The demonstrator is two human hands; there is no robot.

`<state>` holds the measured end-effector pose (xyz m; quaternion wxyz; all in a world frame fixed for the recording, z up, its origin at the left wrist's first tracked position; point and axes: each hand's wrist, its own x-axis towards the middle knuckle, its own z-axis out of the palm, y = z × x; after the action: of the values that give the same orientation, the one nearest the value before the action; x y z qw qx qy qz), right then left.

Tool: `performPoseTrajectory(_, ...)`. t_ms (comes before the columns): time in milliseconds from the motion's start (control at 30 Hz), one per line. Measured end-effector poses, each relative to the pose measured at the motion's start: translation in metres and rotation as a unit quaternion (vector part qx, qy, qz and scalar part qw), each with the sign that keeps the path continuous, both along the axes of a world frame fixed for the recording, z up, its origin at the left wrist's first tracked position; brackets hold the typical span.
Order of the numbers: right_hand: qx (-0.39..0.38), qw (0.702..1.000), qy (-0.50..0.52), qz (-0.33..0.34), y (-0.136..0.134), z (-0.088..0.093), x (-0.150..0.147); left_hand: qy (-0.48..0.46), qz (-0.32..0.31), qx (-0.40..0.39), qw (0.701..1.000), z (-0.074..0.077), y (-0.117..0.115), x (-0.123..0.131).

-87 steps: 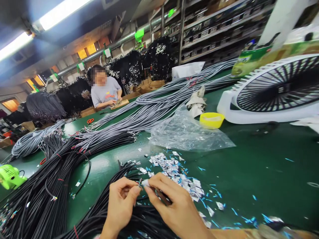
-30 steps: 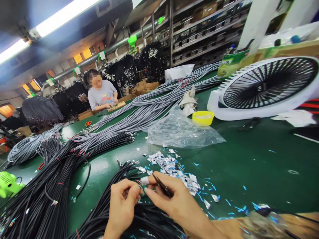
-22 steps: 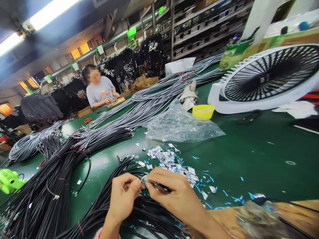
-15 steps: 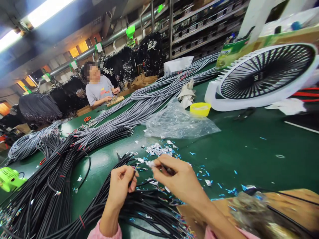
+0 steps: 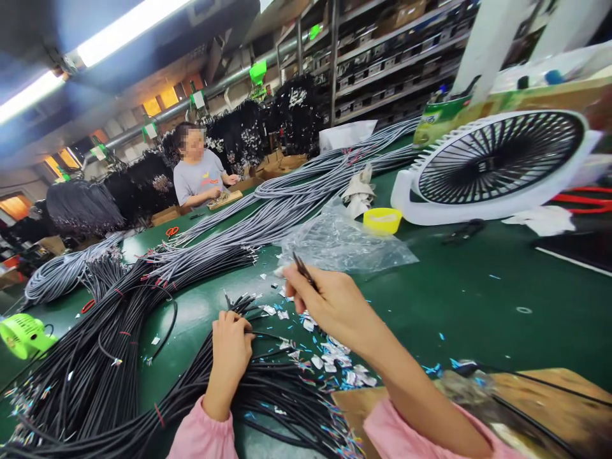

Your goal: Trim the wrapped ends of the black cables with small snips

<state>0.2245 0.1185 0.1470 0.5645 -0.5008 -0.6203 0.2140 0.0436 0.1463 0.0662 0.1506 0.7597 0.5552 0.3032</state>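
Observation:
My left hand (image 5: 232, 347) lies over the bundle of black cables (image 5: 191, 382), its fingers curled round a black cable near the stripped ends. Its fingertips are partly hidden. Raised above the table, my right hand (image 5: 329, 303) is closed on a slim dark pointed tool (image 5: 305, 271), whose tips stick up past the thumb and forefinger. Something small and white shows at that hand's fingertips, too blurred to name. Below the right hand are white foil scraps (image 5: 335, 354) and bits of blue insulation. Bared, coloured wire ends (image 5: 342, 424) fan out at the bundle's near end.
Long grey cables (image 5: 287, 204) run across the green table (image 5: 459, 306). A clear plastic bag (image 5: 344, 239), a yellow bowl (image 5: 382, 220) and a white fan (image 5: 497, 166) stand beyond my right hand. Cardboard (image 5: 540, 395) lies at the near right. Across the table sits another person (image 5: 201, 172).
My right hand has risen with the dark tool, its tips now pointing up. My left hand has turned palm down onto the black cables. The scrap pile has spread nearer to me.

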Motion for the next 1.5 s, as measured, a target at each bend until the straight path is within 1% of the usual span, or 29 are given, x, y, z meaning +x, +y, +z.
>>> performPoseTrajectory(67,0.004,1.0,-0.017,0.017,0.006,0.007,-0.002,-0.008,-0.004,0.011,1.0,0.001,0.001,0.001)
performPoseTrajectory(100,0.007,1.0,-0.022,0.018,0.009,0.007,-0.003,-0.018,-0.006,0.018,1.0,0.002,0.001,0.001)
performPoseTrajectory(167,0.013,1.0,-0.027,0.006,0.015,0.0,-0.008,-0.048,-0.011,0.039,0.998,0.008,0.001,0.001)
performPoseTrajectory(267,0.024,0.999,-0.031,-0.015,0.018,-0.018,-0.014,-0.103,-0.024,0.077,0.991,0.021,-0.002,0.001)
performPoseTrajectory(400,0.032,0.999,-0.031,0.015,0.008,-0.037,-0.019,-0.162,-0.05,0.132,0.977,0.035,-0.014,0.003)
performPoseTrajectory(500,0.033,0.998,-0.004,0.057,-0.004,-0.044,-0.022,-0.222,-0.064,0.174,0.957,0.037,-0.022,0.005)
performPoseTrajectory(567,0.028,0.997,0.038,0.052,-0.012,-0.046,-0.025,-0.247,-0.051,0.202,0.946,0.038,-0.026,0.008)
performPoseTrajectory(667,0.029,0.995,0.082,0.055,-0.018,-0.045,-0.029,-0.226,-0.039,0.246,0.942,0.039,-0.032,0.012)
performPoseTrajectory(767,0.035,0.993,0.092,0.057,-0.02,-0.045,-0.033,-0.178,-0.061,0.281,0.941,0.042,-0.039,0.015)
performPoseTrajectory(900,0.04,0.995,0.086,0.035,-0.018,-0.046,-0.034,-0.132,-0.079,0.291,0.944,0.041,-0.047,0.015)
performPoseTrajectory(1067,0.043,0.996,0.078,0.023,-0.017,-0.048,-0.034,-0.09,-0.065,0.308,0.945,0.037,-0.05,0.014)
performPoseTrajectory(1133,0.044,0.995,0.085,0.02,-0.017,-0.048,-0.032,-0.107,-0.059,0.293,0.948,0.037,-0.05,0.015)
performPoseTrajectory(1233,0.046,0.994,0.099,0.028,-0.019,-0.047,-0.031,-0.148,-0.074,0.26,0.951,0.039,-0.049,0.017)
performPoseTrajectory(1367,0.038,0.991,0.116,0.047,-0.022,-0.044,-0.032,-0.152,-0.088,0.238,0.955,0.04,-0.049,0.018)
performPoseTrajectory(1500,0.052,0.996,0.07,0.033,-0.024,-0.042,-0.032,-0.168,-0.077,0.213,0.959,0.039,-0.049,0.017)
